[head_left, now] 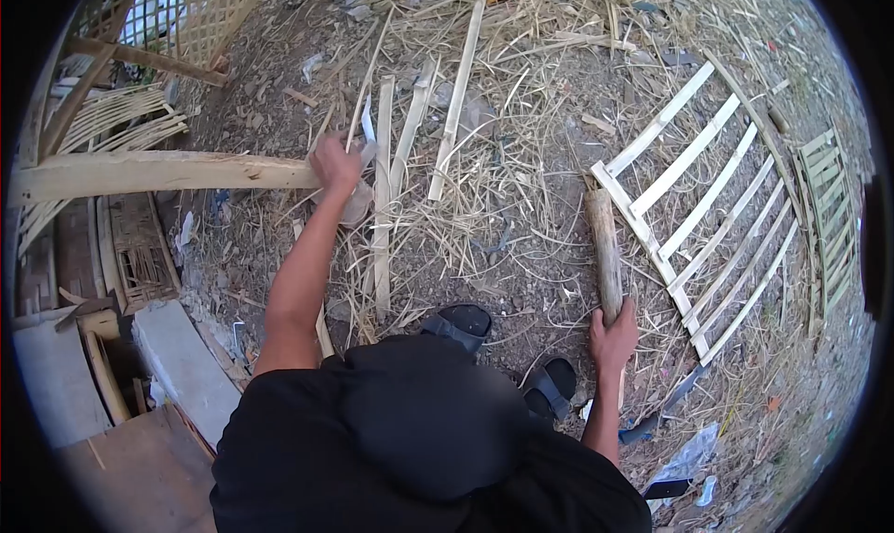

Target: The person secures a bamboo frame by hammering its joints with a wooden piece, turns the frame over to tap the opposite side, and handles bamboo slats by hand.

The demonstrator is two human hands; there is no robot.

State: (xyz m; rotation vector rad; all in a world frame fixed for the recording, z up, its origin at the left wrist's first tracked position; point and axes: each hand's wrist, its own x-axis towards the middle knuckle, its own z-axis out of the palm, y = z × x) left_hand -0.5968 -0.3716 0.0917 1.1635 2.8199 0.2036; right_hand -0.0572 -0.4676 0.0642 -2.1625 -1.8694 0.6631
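Observation:
Near the end of a long wooden beam [177,172], my left hand [337,163] has its fingers closed on a thin strip [371,67] that points up and away. Flat bamboo slats [383,226] lie on the ground just right of that hand. My right hand [614,336] is wrapped round the lower end of a short round wooden log [604,249]. Close to the log's right side lies a frame of pale bamboo slats [661,254].
Shavings [535,161] cover the soil. A second slatted panel [829,216] is at the far right. Lattice [223,12] stands at the upper left, above concrete blocks [184,361] and a board [140,477]. Plastic litter [694,454] lies at lower right.

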